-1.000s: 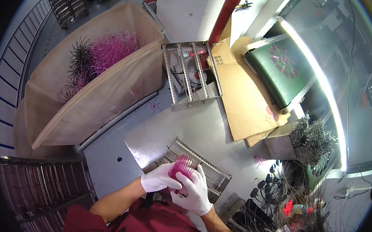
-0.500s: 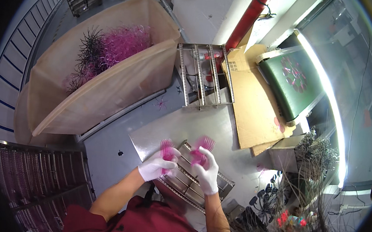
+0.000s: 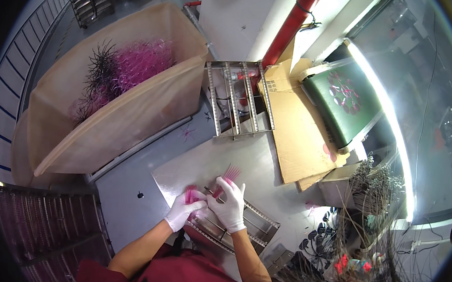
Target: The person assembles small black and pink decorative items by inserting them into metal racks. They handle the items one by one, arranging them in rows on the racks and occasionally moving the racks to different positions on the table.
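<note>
White gloves cover both hands. My left hand [image 3: 180, 212] is closed around a bunch of thin, see-through pink plastic pieces [image 3: 191, 193], which stick up beyond the fingers. Beside it, my right hand [image 3: 228, 205] pinches a second bunch of pink pieces [image 3: 230, 174], their thin edges fanned out at the top. The fingertips of the two hands are close together, over the left end of a metal slotted rack [image 3: 262, 223] with toothed rails. What exact kind the pink pieces are cannot be made out.
A large beige bin [image 3: 127, 134] at left holds tangled pink and black plastic strands [image 3: 142, 59]. Another slotted rack [image 3: 239, 100] lies ahead on the grey table [image 3: 182, 164]. Right are flattened cardboard [image 3: 299, 141], a green conveyor belt [image 3: 354, 105] and a bright tube light [image 3: 390, 110].
My right hand has come in toward the left hand and turned, so its pink bunch shows edge-on as a fan. Both hands still hold their bunches. The whole view has shifted slightly.
</note>
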Demonstrator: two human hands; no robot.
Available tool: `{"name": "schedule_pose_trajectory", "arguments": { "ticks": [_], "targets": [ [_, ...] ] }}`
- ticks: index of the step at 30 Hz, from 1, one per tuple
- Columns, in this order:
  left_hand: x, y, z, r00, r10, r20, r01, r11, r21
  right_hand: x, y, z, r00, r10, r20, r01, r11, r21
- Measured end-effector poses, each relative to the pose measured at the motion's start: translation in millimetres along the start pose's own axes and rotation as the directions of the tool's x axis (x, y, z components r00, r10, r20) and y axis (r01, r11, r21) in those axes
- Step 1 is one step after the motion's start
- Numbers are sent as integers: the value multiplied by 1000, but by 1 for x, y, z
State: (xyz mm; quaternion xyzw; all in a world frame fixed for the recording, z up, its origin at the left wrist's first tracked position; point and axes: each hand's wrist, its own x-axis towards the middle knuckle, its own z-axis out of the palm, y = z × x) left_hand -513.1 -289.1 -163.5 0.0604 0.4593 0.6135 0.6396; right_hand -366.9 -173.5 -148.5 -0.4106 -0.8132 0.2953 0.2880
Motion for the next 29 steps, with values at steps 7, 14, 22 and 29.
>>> {"name": "schedule_pose_trajectory", "arguments": {
  "ticks": [7,14,22,29],
  "targets": [
    [-2,3,-1,1000,3,-29,-3,1000,9,-5,13,4,981,182,-70,-159,953,257],
    [-2,6,1,999,-17,-30,17,1000,-10,12,-9,15,971,219,-98,-196,959,204],
    [-6,7,4,998,-18,-58,21,998,61,-22,14,-2,994,109,-18,-109,994,18],
    [0,3,-3,999,-20,-25,22,997,70,-46,47,-37,982,138,132,-141,990,13]
  ]
}}
